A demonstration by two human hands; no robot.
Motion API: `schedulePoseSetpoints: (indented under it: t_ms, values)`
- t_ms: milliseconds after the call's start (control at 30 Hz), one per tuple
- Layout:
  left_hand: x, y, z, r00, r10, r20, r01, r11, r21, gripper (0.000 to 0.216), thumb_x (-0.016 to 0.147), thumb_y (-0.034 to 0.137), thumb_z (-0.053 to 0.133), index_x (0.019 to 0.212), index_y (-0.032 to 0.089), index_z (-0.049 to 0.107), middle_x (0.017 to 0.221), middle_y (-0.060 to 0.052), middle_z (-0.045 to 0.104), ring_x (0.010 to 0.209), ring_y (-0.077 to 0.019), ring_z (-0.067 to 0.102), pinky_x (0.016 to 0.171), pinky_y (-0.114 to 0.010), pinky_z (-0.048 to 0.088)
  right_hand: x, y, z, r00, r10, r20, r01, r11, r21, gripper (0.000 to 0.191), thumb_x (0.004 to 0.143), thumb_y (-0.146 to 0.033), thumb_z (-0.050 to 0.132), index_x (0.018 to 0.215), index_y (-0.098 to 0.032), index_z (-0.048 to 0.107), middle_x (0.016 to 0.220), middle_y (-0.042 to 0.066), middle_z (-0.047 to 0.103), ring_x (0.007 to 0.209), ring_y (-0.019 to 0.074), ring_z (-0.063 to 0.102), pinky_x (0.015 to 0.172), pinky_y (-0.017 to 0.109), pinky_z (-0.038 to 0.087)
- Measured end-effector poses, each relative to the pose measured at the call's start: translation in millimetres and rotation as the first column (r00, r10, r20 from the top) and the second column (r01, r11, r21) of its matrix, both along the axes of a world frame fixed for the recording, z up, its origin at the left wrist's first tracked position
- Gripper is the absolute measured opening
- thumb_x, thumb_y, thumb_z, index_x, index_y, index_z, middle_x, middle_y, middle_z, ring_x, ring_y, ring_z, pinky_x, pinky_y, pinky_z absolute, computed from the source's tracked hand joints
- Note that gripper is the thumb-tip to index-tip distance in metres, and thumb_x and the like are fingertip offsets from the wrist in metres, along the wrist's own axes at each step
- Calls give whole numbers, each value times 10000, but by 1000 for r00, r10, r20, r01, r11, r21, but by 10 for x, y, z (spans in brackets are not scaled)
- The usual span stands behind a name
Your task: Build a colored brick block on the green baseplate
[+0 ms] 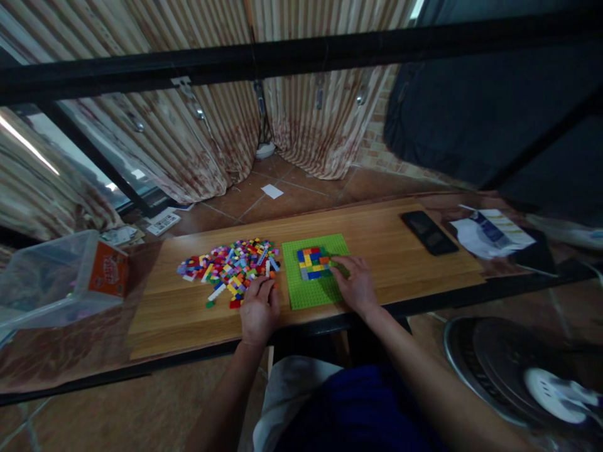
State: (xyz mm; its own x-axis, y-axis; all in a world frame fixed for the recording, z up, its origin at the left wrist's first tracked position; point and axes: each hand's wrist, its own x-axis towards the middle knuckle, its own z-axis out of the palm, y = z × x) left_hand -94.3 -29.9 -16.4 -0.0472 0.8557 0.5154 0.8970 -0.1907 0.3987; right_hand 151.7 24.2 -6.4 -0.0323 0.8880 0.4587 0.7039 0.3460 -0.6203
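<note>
A light green baseplate (294,292) lies on the wooden board, bearing a compact patch of toy building bricks (313,263) in blue, yellow, red, orange and green. At the patch's right edge, my right hand (357,284) reaches over the plate with thumb and fingers drawn together; whatever sits between the fingertips is too small to make out. Left of the plate spreads a heap of loose mixed bricks (235,267). My left hand (260,311) rests at the heap's front right edge, fingers curled in a pinch, close to small orange bricks. Its fingertips' contents are unclear.
A black phone (428,232) lies on the board's right part, with a crumpled white and blue packet (490,232) beyond it. At the left stands a clear plastic bin (51,276) with an orange label. A round fan (504,364) is at lower right.
</note>
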Motion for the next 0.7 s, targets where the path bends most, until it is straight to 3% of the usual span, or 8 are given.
schedulePoseSetpoints:
  t_ms: [267,433,700]
  values:
    - [-6,-2,0,1000,4,-9,-4,1000,-20,228,903,239,515,1035,175,689,1108,-104,666,1039,-234,631,925,-361,525,83,-113,-17,996,-65,-56,60,995,-77,253,874,-320,528,1013,-209,708,943,96,715,934,266,614,871,452,477]
    - [2,-7,8,1000,11,-10,-11,1000,-4,223,904,245,517,1038,192,687,1102,-91,670,1036,-226,632,933,-353,520,-40,-9,19,998,4,-57,-7,999,-48,221,878,-287,545,1004,-213,711,991,88,720,962,257,614,883,439,473]
    - [-2,2,-8,1000,8,6,-8,1000,-2,222,903,239,517,1040,196,686,1104,-97,668,1030,-232,632,927,-371,527,-213,208,144,964,177,197,-170,984,-53,265,927,-210,496,1083,-228,709,1045,69,706,1005,253,552,900,421,430]
